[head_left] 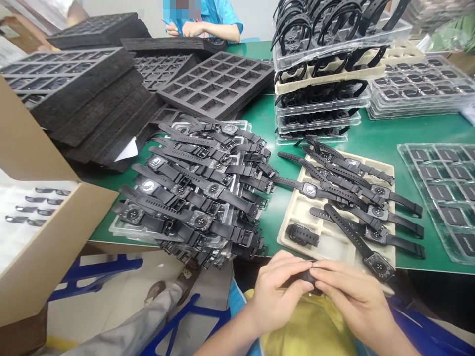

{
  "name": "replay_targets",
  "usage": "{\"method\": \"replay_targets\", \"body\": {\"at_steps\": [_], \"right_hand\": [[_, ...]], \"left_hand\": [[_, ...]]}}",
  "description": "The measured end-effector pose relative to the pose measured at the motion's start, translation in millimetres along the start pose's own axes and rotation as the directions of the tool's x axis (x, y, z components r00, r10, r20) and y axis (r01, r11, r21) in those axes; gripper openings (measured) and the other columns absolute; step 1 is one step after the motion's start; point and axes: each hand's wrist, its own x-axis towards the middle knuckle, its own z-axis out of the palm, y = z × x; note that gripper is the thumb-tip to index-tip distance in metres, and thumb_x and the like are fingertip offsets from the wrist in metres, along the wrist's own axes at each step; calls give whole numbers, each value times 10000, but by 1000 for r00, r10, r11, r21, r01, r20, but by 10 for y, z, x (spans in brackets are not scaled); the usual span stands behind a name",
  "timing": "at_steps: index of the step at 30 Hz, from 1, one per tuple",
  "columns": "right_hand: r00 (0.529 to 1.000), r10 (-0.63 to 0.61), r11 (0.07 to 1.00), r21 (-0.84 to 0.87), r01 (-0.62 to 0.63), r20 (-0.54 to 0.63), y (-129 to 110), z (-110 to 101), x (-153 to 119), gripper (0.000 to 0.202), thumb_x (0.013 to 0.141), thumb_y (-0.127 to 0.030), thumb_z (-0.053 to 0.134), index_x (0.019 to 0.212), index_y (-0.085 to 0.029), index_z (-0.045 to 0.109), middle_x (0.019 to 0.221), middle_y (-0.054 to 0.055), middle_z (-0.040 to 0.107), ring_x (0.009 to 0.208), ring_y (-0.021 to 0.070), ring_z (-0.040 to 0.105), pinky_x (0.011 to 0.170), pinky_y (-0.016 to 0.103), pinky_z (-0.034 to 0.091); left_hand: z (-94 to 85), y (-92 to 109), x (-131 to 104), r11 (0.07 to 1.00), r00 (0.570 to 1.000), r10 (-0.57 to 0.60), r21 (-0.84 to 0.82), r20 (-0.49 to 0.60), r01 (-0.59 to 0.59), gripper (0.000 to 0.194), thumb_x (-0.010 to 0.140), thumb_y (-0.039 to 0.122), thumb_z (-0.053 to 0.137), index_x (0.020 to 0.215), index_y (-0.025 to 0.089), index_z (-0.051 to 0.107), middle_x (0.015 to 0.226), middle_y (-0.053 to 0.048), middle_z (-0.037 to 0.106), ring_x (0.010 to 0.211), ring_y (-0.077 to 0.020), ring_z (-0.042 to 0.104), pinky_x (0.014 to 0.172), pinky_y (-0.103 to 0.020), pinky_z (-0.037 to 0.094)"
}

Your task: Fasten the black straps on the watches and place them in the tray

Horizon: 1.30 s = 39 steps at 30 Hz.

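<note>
Just below the desk's near edge, over the lap, the left hand [276, 291] and right hand [352, 294] meet on a small black watch piece [308, 278]; the fingers of both pinch it tight, thumbs on top, so most of it is hidden; a firm, even grip with the piece kept close to the body looks wise, since it is small and could slip. On the desk ahead lies a cream tray [297, 215] of strapped watches [371, 210]; left of it sits a heaped pile of watches [200, 198].
</note>
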Motion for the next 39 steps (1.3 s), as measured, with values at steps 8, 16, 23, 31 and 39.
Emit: {"method": "replay_targets", "body": {"at_steps": [8,16,23,31,39], "right_hand": [[947,305,930,245,-274,-97,-76,59,57,157,1002,-406,718,1085,-440,847,1056,-30,856,943,154,826,879,163,631],[880,474,784,450,-428,10,-175,147,50,241,731,-206,917,920,-351,882,851,-11,854,713,176,815,691,161,642],[901,428,798,439,-413,69,-80,115,-107,280,827,-174,866,1047,-345,845,960,-4,857,779,174,820,747,193,657],[994,84,980,188,-69,-72,-231,10,61,250,873,-157,798,1084,-293,789,985,-3,849,829,153,820,812,166,643],[952,54,943,-298,-148,-301,-21,-361,28,152,962,-218,727,1093,-287,763,1157,45,821,1056,223,796,965,300,638]], "left_hand": [[-29,48,46,993,993,111,43,42,-112,125,1013,219,675,1121,180,725,909,-88,789,804,-185,737,733,-294,620],[-12,-60,-7,811,887,457,381,61,-444,251,1037,97,557,1213,110,736,928,-93,751,863,-200,658,699,-318,620],[-23,-77,-99,744,842,539,473,-7,-472,312,946,5,658,1231,92,748,925,-83,777,837,-192,629,617,-312,622],[-6,-88,-36,794,862,505,415,-44,-444,230,956,7,642,1109,118,773,901,-75,733,852,-192,588,641,-314,584],[-67,-60,-67,910,962,274,327,-10,-255,229,988,26,557,1087,171,704,959,-75,688,877,-186,651,737,-321,599]]}}
